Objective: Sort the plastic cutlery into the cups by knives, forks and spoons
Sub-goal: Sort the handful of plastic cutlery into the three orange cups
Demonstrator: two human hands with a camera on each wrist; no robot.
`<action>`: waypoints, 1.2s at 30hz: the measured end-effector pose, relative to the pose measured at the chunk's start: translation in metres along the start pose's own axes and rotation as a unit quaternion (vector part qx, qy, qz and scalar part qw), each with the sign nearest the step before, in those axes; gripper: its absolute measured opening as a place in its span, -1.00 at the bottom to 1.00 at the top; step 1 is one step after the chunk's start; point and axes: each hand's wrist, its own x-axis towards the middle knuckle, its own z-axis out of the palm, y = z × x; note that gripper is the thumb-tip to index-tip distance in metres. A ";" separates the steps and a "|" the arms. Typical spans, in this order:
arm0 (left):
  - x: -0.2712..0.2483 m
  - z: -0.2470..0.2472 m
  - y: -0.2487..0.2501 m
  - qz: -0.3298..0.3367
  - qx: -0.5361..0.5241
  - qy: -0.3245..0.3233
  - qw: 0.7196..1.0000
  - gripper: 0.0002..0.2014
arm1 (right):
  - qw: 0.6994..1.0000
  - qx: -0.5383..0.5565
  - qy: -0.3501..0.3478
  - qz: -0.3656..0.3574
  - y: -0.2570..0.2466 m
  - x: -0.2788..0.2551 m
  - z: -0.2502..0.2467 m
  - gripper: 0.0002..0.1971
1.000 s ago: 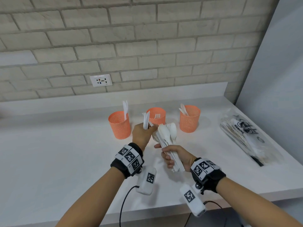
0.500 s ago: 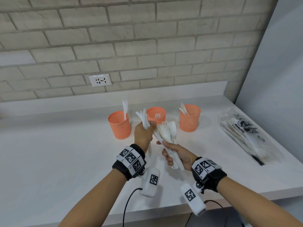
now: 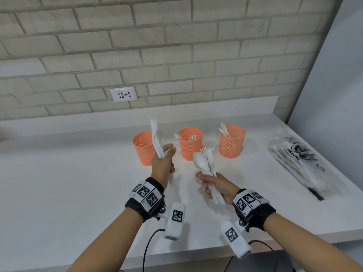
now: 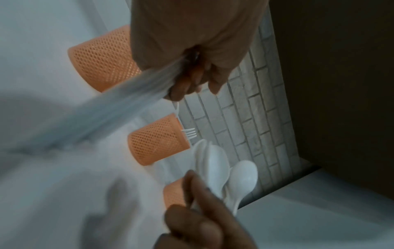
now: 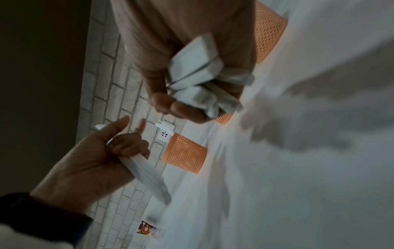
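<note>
Readable writing: "WARNING" in black on the clear plastic bag [image 3: 302,163] lying at the right end of the white counter [image 3: 59,183]; two round prohibition signs above the word, smaller print beneath too small to read. Black-and-white square code tags on both wristbands and on the white camera units hanging under the wrists.

Left hand [image 3: 163,163] [image 5: 85,166] closed around a few white knives [image 3: 156,140], blades up and leaning slightly left, raised just in front of the left cup [image 3: 142,149]; index finger straighter than the rest in the right wrist view. Handles blurred in the left wrist view.

Right hand [image 3: 217,186] [image 4: 204,224] closed around a mixed bundle of white cutlery [image 3: 205,162], spoon bowls and fork tines fanned upward, handles out below the fist. Held above the counter, in front of the middle cup [image 3: 190,144] and apart from the left hand.

Three orange mesh cups in a row near the back of the counter: left cup holding knives, middle cup with forks [image 3: 192,137], right cup [image 3: 231,141] with spoons [image 3: 224,129].

Around: pale brick wall, white wall socket [image 3: 123,94] above the counter, grey panel at right. Black cables trailing from both wrist units over the counter edge
</note>
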 end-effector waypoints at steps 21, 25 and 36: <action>0.137 -0.034 0.081 0.177 0.048 0.155 0.971 -0.51 | 0.999 -0.014 0.040 -0.025 -0.014 0.011 -0.005 -0.72; 0.157 -0.032 0.052 0.128 0.086 0.153 0.976 -0.53 | 0.998 -0.045 0.047 -0.023 -0.015 0.010 -0.010 -0.72; 0.154 -0.034 0.026 0.114 0.237 0.133 0.956 -0.50 | 0.999 -0.039 0.011 -0.009 -0.015 0.014 -0.010 -0.81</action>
